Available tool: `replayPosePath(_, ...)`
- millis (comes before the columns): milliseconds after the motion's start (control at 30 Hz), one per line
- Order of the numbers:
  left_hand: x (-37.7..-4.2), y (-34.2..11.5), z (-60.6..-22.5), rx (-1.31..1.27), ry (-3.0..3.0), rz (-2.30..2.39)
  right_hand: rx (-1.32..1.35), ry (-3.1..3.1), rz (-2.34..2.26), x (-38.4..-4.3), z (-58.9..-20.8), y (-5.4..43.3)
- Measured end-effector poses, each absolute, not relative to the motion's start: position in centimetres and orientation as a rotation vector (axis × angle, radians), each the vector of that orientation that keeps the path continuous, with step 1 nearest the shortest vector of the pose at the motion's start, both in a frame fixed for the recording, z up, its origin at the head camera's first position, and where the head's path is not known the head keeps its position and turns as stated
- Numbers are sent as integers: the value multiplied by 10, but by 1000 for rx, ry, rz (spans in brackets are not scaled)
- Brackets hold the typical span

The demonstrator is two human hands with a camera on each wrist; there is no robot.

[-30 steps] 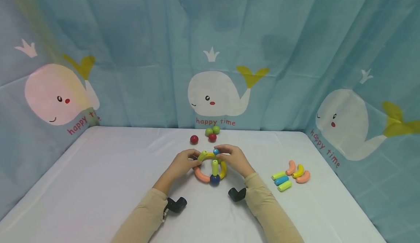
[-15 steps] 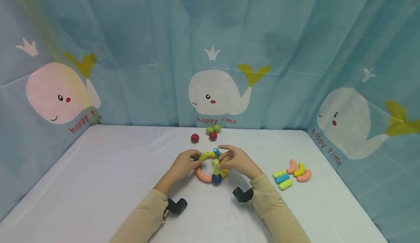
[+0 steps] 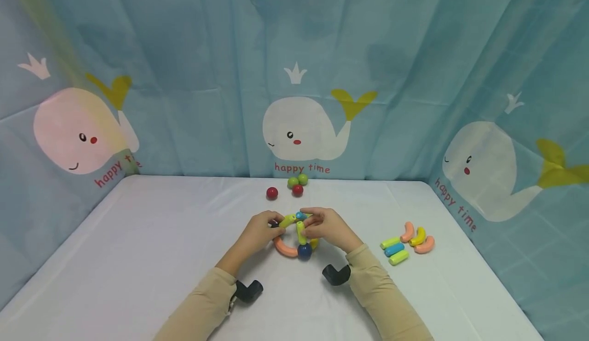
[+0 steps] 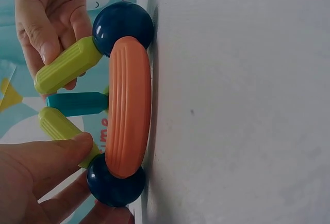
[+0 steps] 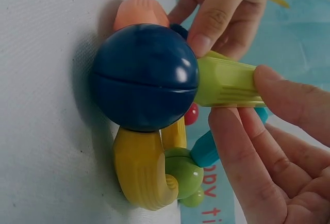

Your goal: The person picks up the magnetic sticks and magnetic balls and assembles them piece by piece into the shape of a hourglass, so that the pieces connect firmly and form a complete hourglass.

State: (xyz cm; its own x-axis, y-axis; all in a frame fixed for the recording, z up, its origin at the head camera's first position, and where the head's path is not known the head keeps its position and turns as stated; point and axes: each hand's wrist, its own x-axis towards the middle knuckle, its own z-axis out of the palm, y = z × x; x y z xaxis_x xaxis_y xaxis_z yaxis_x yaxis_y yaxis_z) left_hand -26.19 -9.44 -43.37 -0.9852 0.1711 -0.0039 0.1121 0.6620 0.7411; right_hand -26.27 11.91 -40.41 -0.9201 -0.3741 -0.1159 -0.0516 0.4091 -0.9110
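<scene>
In the head view, a ring of curved pieces and balls lies mid-table. My right hand (image 3: 330, 226) pinches a lime-green rod (image 5: 227, 82) between thumb and fingers. That rod rises, tilted inward, from a dark blue ball (image 5: 144, 77) at the ring's front. At the left side, my left hand (image 3: 256, 232) grips another lime-green rod (image 4: 59, 123) by its dark blue ball (image 4: 116, 184). An orange curved piece (image 4: 129, 108) joins both blue balls. A blue rod (image 4: 77, 104) leans inward from a green ball (image 5: 184, 176). A yellow curved piece (image 5: 136, 170) touches the front ball.
Behind the ring are red balls (image 3: 272, 193) and green balls (image 3: 293, 182). To the right lie loose lime rods (image 3: 399, 257), a blue rod (image 3: 394, 250), orange curved pieces (image 3: 424, 245) and a yellow one (image 3: 417, 236). A whale-printed curtain (image 3: 211, 126) stands behind the white table (image 3: 161, 239).
My right hand has gone from the blue rod to the front lime-green rod and now pinches it. This rod and the blue one have tilted inward. My left hand stays in place.
</scene>
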Motion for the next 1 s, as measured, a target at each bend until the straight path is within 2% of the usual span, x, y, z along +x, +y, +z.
replayPosePath(1000,-259,-92,-429,217,2774,1209,-429,2475,-1423,-269,-413,124)
